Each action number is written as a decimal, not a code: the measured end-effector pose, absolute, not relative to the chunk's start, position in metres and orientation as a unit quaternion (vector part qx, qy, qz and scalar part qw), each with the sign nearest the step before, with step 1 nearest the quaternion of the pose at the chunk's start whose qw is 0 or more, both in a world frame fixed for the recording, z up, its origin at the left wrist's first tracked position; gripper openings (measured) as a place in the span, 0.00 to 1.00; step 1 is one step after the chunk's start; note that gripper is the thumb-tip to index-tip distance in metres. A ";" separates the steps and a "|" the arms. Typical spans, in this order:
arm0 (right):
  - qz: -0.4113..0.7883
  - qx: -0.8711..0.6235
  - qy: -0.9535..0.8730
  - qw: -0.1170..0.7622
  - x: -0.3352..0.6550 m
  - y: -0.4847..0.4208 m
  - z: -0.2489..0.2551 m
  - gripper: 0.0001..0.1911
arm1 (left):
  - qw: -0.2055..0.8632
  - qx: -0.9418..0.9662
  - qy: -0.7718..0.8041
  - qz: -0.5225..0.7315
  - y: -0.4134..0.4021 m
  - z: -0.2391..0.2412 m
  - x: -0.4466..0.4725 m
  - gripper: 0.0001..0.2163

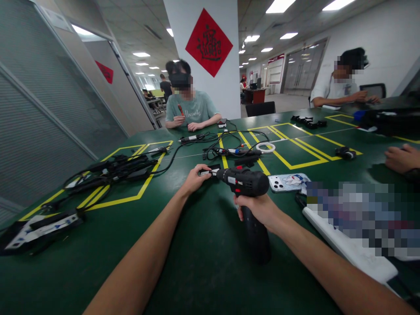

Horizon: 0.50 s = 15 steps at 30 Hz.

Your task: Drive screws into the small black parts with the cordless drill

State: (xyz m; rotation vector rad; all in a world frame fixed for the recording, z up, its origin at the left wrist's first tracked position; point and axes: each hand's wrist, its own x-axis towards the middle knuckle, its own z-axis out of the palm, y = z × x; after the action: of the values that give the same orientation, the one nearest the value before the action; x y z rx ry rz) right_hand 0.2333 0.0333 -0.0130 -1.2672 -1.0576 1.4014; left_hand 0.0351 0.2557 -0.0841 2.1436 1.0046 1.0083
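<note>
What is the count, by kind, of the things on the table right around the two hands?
cordless drill, gripped by the right hand: 1
small black part at the drill's tip, pinched by the left hand: 1
phone: 1
white ring: 1
Total: 4

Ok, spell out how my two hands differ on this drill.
The right hand wraps the drill by its grip; the left hand pinches a small piece at its nose. The left hand reaches further forward than the right hand. Both are bare, over the green table.
</note>
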 end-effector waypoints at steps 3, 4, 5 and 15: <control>0.569 -0.510 -0.441 0.471 0.235 0.033 -0.017 0.05 | 0.280 0.800 0.374 0.377 0.256 -0.084 0.035 0.13; 0.569 -0.509 -0.441 0.472 0.236 0.033 -0.018 0.05 | 0.279 0.800 0.374 0.377 0.256 -0.084 0.035 0.13; 0.569 -0.508 -0.441 0.472 0.236 0.033 -0.019 0.05 | 0.277 0.801 0.375 0.376 0.256 -0.084 0.035 0.13; 0.572 -0.507 -0.440 0.471 0.232 0.031 -0.012 0.05 | 0.259 0.808 0.383 0.365 0.251 -0.081 0.037 0.13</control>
State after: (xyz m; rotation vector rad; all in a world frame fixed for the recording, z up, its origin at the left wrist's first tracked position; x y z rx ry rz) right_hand 0.2323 0.0312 -0.0122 -1.2431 -1.0774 1.4017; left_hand 0.0368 0.2510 -0.0806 2.1899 1.0381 0.9895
